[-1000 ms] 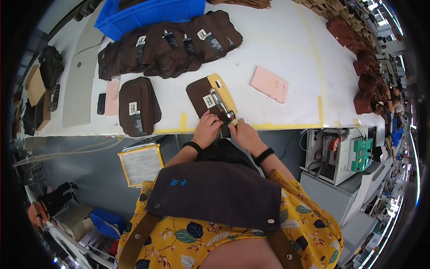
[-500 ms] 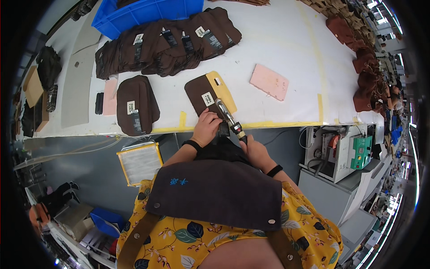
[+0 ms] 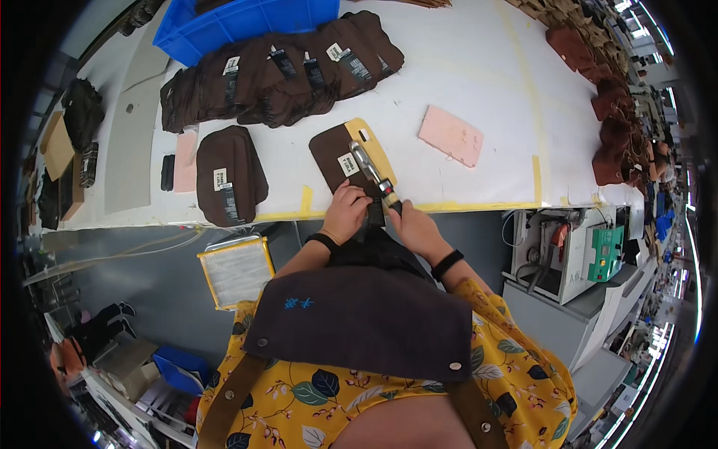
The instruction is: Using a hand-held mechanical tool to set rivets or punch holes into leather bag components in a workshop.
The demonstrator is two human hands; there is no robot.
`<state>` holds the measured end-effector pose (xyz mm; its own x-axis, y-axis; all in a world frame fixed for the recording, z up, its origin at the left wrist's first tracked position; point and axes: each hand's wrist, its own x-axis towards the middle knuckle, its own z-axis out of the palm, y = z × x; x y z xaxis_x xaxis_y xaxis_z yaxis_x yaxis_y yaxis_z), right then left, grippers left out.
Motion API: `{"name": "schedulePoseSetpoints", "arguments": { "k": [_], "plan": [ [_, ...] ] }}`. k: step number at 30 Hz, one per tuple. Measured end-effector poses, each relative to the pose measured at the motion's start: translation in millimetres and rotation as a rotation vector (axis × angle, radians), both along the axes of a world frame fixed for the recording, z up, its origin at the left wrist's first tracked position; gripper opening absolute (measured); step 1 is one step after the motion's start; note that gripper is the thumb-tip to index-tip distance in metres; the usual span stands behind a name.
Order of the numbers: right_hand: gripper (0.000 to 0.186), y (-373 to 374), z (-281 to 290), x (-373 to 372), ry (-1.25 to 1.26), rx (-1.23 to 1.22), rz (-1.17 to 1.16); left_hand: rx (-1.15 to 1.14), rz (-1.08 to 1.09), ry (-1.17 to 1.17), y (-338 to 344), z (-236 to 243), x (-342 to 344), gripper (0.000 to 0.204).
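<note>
At the near edge of the white worktop (image 3: 479, 82), the left hand (image 3: 345, 212) presses on a dark brown fabric pouch (image 3: 338, 159) lying over a yellow board (image 3: 376, 148), fingers curled on its lower end. The right hand (image 3: 416, 228) has its fingers closed around a slim metal-tipped tool (image 3: 372, 172) (angled across the pouch). A second brown pouch (image 3: 229, 174) lies toward the left, a pink foam pad (image 3: 451, 135) to the right.

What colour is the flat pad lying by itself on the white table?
Pale pink pad, seen best in the head view.
</note>
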<state>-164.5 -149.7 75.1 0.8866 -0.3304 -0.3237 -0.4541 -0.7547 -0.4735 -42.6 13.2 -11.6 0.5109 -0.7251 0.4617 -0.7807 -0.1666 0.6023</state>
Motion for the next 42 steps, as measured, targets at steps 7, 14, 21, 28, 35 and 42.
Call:
{"name": "schedulePoseSetpoints", "arguments": {
  "k": [7, 14, 21, 28, 35, 42],
  "plan": [
    [0.043, 5, 27, -68, 0.206, 0.035, -0.024, 0.002, 0.001, -0.001, 0, -3, 0, 0.022],
    [0.044, 1, 0, 4, 0.025, 0.014, -0.007, 0.014, -0.011, 0.014, 0, 2, 0, 0.021],
    [0.044, -4, -15, 58, -0.096, 0.041, -0.023, 0.012, -0.01, -0.005, -3, 4, 1, 0.022],
    [0.043, -2, 8, -51, 0.07, -0.001, 0.015, 0.0, 0.002, 0.018, -1, -3, 0, 0.024],
    [0.042, 4, 14, -34, 0.155, -0.006, 0.002, -0.008, -0.001, 0.015, -1, 1, 1, 0.025],
    [0.044, 5, 1, 13, 0.056, 0.003, -0.001, 0.007, -0.008, 0.024, -1, 0, 1, 0.025]
  ]
}}
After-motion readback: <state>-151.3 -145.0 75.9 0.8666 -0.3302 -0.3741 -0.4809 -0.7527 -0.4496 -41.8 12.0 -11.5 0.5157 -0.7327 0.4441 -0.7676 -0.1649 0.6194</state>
